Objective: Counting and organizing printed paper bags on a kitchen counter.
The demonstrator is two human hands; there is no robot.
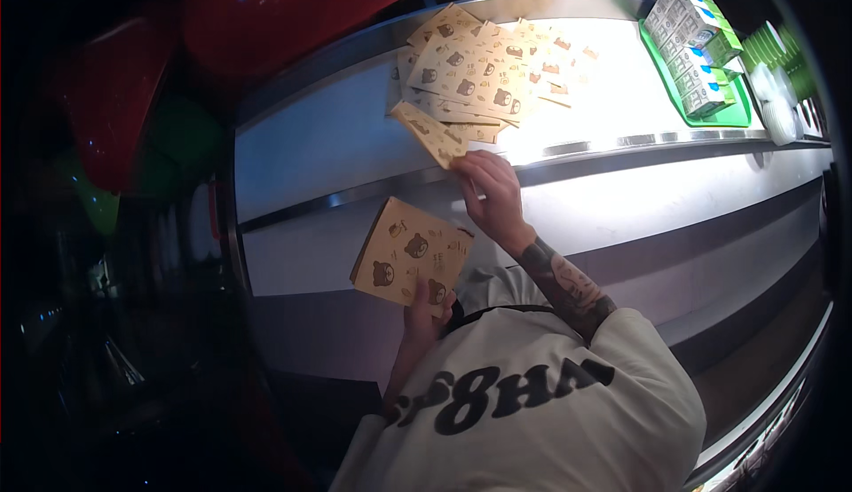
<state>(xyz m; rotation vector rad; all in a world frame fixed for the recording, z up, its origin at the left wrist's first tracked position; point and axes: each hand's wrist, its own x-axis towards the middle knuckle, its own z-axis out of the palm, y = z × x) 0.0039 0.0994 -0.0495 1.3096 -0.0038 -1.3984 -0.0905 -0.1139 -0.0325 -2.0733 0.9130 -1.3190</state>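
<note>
In my left hand (pixel 426 312) is a stack of square brown paper sheets or bags (pixel 413 252) printed with bear faces, the thumb lying on top and the stack tilted in front of my body. My right hand (pixel 489 192), beyond it at the counter's near edge, pinches the corner of one bear-print paper piece (pixel 432 136), which slants over the counter. Just past that piece lies a loose, overlapping pile of the same bear-print papers (pixel 466 69), fanned out on the white counter. Whether these are flat sheets or bags I cannot tell.
At the right end of the counter (pixel 319 152), a green tray (pixel 722 119) holds several small white-and-green cartons (pixel 695 33). Beside it stand stacked green cups (pixel 765 46) and clear plastic lids (pixel 780 119). Red balloon-like shapes (pixel 266 19) hang at the upper left. A metal rim edges the counter.
</note>
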